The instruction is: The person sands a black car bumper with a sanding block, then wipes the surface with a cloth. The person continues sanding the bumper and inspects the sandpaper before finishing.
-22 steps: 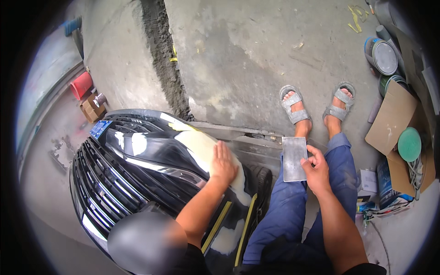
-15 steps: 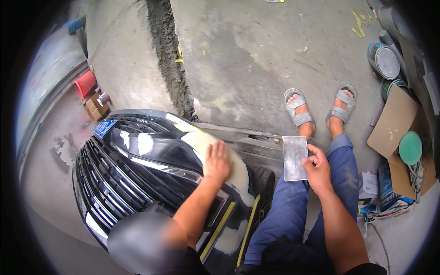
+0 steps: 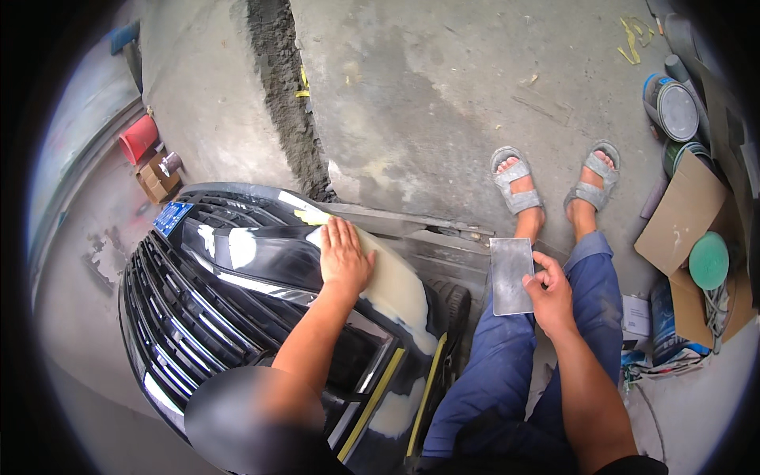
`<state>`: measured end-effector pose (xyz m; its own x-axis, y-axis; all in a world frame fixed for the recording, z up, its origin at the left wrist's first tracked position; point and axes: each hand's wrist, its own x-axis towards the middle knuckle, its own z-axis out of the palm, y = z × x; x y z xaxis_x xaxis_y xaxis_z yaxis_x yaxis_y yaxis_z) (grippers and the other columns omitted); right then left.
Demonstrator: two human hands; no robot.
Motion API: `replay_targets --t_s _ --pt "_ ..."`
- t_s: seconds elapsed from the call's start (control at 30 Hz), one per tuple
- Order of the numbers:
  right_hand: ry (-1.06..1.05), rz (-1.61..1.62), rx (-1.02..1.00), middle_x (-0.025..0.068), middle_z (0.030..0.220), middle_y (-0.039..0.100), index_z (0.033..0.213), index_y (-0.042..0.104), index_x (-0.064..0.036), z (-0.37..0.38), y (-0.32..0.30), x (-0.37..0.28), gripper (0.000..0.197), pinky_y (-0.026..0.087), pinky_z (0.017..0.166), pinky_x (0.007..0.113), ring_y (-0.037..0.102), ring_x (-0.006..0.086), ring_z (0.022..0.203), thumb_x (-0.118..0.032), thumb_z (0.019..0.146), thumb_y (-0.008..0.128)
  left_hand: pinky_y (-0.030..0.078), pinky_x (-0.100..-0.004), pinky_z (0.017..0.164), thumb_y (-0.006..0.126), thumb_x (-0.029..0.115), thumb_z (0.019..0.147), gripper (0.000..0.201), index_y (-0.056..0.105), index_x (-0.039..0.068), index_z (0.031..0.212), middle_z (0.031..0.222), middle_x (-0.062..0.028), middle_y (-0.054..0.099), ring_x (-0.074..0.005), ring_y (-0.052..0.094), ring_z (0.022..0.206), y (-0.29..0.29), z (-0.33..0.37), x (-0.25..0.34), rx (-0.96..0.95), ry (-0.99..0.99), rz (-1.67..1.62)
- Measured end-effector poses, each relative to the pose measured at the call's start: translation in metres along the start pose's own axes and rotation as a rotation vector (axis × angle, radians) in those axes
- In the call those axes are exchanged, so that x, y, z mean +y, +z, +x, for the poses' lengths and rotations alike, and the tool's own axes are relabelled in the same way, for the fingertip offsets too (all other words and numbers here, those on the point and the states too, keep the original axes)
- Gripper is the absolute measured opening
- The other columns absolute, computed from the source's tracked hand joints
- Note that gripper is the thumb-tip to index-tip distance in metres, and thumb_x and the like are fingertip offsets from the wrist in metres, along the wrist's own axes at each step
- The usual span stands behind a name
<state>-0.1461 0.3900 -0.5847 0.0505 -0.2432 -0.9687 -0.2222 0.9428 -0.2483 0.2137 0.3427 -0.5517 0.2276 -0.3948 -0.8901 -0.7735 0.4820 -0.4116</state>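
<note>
My left hand [image 3: 346,260] lies flat on the front corner of a black car bumper [image 3: 277,257], fingers stretched out. Its palm rests at the edge of a smooth, cream-coloured filler patch [image 3: 396,291] that runs along the corner. Between thumb and fingers, my right hand [image 3: 552,299] pinches one long edge of a thin grey rectangular plate [image 3: 511,275]. The plate is held above my knees, apart from the bumper. Yellow masking tape [image 3: 372,404] borders a second cream patch [image 3: 397,410] lower on the bumper.
A slatted grille [image 3: 198,317] fills the bumper's left side. Cardboard boxes [image 3: 687,210], a green round pad [image 3: 708,261] and paint cans [image 3: 677,111] stand at the right. A rough trench [image 3: 281,103] crosses the concrete floor. A red bucket [image 3: 138,138] sits at the far left.
My left hand has slid away from me and to the left along the filler patch, uncovering more of it. My right hand still holds the plate in nearly the same place.
</note>
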Motion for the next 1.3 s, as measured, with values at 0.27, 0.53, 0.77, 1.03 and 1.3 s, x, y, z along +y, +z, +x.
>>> replay_targets --t_s 0.27,0.53,0.77,1.03,1.3 --pt "0.011 0.058 -0.01 0.0025 0.078 0.063 0.129 0.055 -0.0036 0.002 -0.007 0.004 0.045 0.045 0.068 0.026 0.055 0.008 0.07 -0.007 0.085 0.066 0.007 -0.049 0.12 0.037 0.057 0.095 0.08 0.035 -0.006 0.145 0.152 -0.0232 0.032 -0.0383 0.019 0.146 0.018 0.01 0.078 -0.293 0.251 0.087" --pt "0.023 0.068 -0.052 -0.0013 0.08 0.057 0.131 0.052 -0.002 0.0 -0.015 -0.003 0.046 0.042 0.07 0.022 0.05 0.005 0.075 -0.005 0.087 0.066 0.009 -0.0477 0.119 0.038 0.058 0.095 0.08 0.034 -0.003 0.147 0.154 -0.0212 0.031 -0.036 0.021 0.146 0.035 -0.017 0.141 -0.458 0.492 0.133" --pt "0.031 0.103 -0.039 0.0015 0.079 0.062 0.13 0.053 -0.0022 -0.001 -0.027 0.001 0.046 0.044 0.069 0.024 0.054 0.0079 0.072 -0.007 0.086 0.066 0.038 -0.0376 0.107 0.049 0.042 0.095 0.05 0.063 0.002 0.121 0.121 -0.0186 0.063 -0.0314 0.056 0.119 0.06 -0.098 0.165 -0.409 0.615 -0.879" --pt "0.022 0.106 -0.045 0.0007 0.078 0.059 0.133 0.048 -0.0002 -0.007 -0.066 -0.011 0.05 0.043 0.064 0.024 0.052 0.0078 0.07 -0.005 0.087 0.065 0.048 -0.056 0.071 0.044 0.022 0.099 0.018 0.048 0.006 0.107 0.078 -0.0286 0.063 -0.0484 0.061 0.075 -0.027 -0.132 0.063 0.139 -0.294 -1.181" --pt "-0.034 0.044 0.018 -0.0006 0.076 0.055 0.134 0.046 0.0019 -0.007 -0.087 -0.074 0.05 0.041 0.064 0.022 0.05 0.0071 0.068 -0.002 0.087 0.062 0.016 -0.0507 0.118 0.057 0.037 0.091 0.075 0.03 -0.005 0.147 0.154 -0.0256 0.026 -0.0391 0.02 0.145 -0.004 -0.09 -0.065 0.476 -0.543 -0.698"
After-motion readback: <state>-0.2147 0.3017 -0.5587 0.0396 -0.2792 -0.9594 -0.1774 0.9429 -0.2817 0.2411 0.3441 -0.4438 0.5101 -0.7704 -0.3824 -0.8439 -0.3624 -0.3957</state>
